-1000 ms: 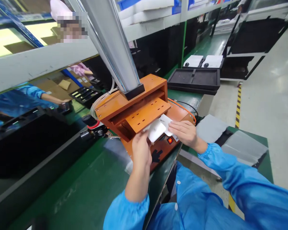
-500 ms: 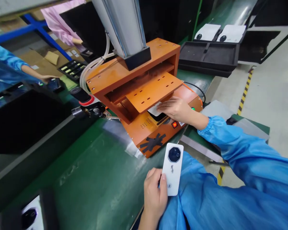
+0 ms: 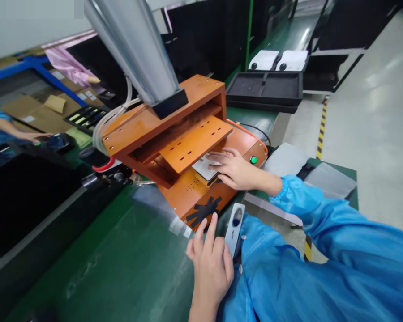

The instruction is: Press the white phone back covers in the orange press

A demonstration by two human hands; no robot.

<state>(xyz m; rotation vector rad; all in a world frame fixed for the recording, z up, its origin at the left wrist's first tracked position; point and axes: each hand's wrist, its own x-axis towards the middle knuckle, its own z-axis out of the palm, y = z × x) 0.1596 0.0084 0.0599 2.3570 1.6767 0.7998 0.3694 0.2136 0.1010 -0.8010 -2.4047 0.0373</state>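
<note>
My right hand lies open on the white part under the press: pinch risk. Left hand pinches phone edge-on, may slip.

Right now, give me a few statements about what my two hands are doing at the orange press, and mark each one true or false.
1. The left hand has its grip on a white phone, turned nearly edge-on. True.
2. The right hand lies on a white piece seated in the orange press. True.
3. The round button beside the right hand glows red. False: it glows green.
4. Both hands are under the press plate. False: only the right hand reaches in; the left is out in front, over the green surface.
5. The black tray sits next to the left hand. False: it lies beyond the press.
</note>
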